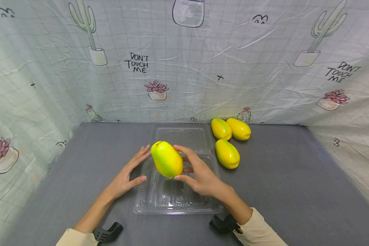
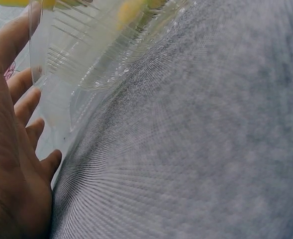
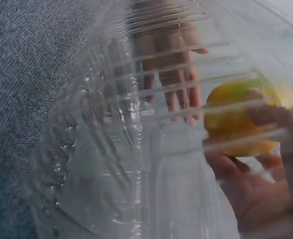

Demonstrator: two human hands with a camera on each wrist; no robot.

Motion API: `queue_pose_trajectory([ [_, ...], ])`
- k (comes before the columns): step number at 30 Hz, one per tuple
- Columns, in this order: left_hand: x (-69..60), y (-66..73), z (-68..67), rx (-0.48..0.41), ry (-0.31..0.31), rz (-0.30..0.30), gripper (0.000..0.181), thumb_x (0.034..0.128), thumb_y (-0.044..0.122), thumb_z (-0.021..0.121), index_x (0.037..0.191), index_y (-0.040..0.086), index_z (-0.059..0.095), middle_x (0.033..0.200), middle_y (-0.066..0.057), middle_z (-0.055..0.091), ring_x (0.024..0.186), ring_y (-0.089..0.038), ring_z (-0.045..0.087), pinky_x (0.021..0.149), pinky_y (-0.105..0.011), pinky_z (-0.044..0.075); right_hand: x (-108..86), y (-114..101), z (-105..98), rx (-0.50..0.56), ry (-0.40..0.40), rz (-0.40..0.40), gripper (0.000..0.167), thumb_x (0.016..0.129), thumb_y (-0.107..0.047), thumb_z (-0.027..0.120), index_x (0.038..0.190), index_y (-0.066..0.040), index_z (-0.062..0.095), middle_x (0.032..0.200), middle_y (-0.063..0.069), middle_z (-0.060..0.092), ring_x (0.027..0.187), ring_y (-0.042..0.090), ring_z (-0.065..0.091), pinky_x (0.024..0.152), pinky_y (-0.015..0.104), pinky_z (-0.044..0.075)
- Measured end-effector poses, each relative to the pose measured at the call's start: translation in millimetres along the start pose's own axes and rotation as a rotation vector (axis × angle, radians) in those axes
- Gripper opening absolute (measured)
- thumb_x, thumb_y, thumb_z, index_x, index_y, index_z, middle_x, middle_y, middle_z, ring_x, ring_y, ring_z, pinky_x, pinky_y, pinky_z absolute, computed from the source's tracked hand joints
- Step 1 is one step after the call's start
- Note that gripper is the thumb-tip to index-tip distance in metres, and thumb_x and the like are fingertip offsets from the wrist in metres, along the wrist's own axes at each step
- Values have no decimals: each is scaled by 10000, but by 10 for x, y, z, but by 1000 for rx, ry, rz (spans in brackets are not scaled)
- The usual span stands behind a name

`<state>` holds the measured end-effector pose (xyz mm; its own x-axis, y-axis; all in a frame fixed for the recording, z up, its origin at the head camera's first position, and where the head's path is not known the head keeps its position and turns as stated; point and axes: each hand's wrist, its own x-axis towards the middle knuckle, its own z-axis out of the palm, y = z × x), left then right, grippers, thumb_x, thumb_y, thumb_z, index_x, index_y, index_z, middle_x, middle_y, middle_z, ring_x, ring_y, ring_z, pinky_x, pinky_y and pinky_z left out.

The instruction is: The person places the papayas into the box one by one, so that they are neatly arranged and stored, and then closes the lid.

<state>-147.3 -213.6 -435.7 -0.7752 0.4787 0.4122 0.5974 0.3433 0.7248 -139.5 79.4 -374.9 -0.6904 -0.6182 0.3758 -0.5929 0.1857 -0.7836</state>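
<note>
In the head view my right hand (image 1: 201, 174) grips a yellow mango (image 1: 167, 160) with a green streak, thumb and fingers at its right side. The mango is held above a clear plastic clamshell box (image 1: 178, 205), whose lid (image 1: 182, 135) lies folded back toward the curtain. My left hand (image 1: 126, 176) is at the box's left side, fingers extended and thumb apart, holding nothing. The left wrist view shows this hand (image 2: 14, 134) beside the clear plastic wall. Through the plastic, the right wrist view shows the gripped mango (image 3: 236, 117).
Three more yellow mangoes lie right of the box: one nearer (image 1: 227, 153), two at the back (image 1: 221, 129) (image 1: 238, 129). The grey tabletop (image 1: 279, 184) meets a printed curtain (image 1: 196, 51) behind and at both sides. Black wrist devices (image 1: 108, 232) are strapped near both sleeves.
</note>
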Motion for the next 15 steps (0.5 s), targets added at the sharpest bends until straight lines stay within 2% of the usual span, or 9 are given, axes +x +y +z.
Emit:
queue_pose_trajectory([
  [4, -5, 0, 8, -3, 1, 0, 719, 815, 105, 662, 1476, 135, 380, 1572, -99, 205, 1423, -406, 102, 1043, -696, 105, 15, 14, 36, -45, -33, -21, 868, 819, -33, 716, 1501, -199, 205, 1483, 62, 294, 1212, 283, 494, 836, 261, 522],
  [8, -9, -15, 16, -6, 4, 2, 712, 827, 129, 662, 1479, 145, 377, 1574, -84, 205, 1430, -384, 101, 1036, -705, 106, 29, 39, 61, -76, -58, -9, 877, 831, -48, 710, 1510, -230, 186, 1479, 37, 293, 1230, 241, 469, 849, 233, 508],
  [15, -21, -56, 24, -19, 11, 31, 677, 858, 208, 666, 1468, 109, 389, 1565, -122, 215, 1422, -410, 101, 1031, -713, 96, 50, 96, 82, -160, -119, 1, 877, 837, -64, 707, 1522, -217, 180, 1509, -1, 265, 1319, 180, 367, 866, 230, 498],
])
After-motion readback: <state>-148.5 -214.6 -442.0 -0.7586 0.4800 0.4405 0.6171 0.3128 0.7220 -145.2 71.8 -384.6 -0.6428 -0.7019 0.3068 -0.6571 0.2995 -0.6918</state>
